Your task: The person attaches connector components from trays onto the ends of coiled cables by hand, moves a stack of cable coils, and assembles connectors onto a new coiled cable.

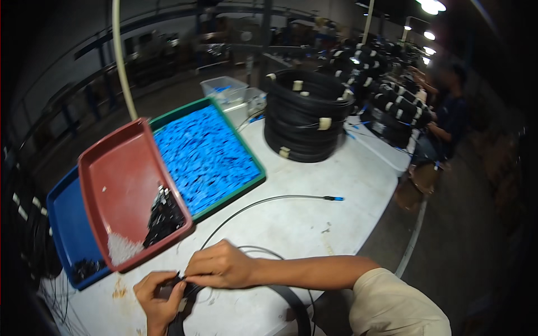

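At the table's near edge, my left hand (pixel 159 297) is closed, thumb and forefinger pinching a small black piece (pixel 180 278). My right hand (pixel 221 266) reaches in from the right and meets the left, its fingers pinched at that same piece. What exactly lies between the fingertips is too small to make out. Below both hands lies a coil of black cable (pixel 294 305). From behind the right hand a thin dark cable (pixel 246 206) arcs across the table and ends in a connector with a blue tip (pixel 336 198).
On the left, a red tray (pixel 120 173) holds black parts (pixel 164 221) and small white pieces (pixel 122 249). A blue tray (pixel 66 218) and a green tray (pixel 255 178) of blue parts flank it. Stacked black coils (pixel 305 120) and clear bins (pixel 224 92) stand behind. Another person (pixel 451 112) works at right.
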Action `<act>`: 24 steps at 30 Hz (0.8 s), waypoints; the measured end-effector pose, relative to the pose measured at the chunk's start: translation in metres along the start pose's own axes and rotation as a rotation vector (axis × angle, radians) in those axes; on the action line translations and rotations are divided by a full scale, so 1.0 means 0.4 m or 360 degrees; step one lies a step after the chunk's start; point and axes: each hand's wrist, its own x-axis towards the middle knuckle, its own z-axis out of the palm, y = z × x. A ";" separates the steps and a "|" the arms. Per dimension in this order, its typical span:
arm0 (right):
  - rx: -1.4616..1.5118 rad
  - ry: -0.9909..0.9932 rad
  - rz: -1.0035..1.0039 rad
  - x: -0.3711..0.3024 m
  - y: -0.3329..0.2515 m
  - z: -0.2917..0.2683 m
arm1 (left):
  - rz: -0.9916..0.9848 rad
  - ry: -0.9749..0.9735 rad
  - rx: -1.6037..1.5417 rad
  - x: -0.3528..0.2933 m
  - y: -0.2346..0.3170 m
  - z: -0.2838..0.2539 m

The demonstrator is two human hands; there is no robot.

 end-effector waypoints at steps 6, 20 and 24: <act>-0.0001 0.0009 0.0014 -0.007 0.008 0.007 | 0.0072 -0.0032 0.0021 0.002 -0.012 0.002; 0.0126 -0.0095 0.0069 -0.009 0.012 0.013 | 0.0109 -0.0056 0.0232 0.007 0.008 -0.002; 0.0167 -0.0124 0.0086 -0.008 0.011 0.018 | 0.0106 -0.0016 0.0254 0.009 0.005 0.001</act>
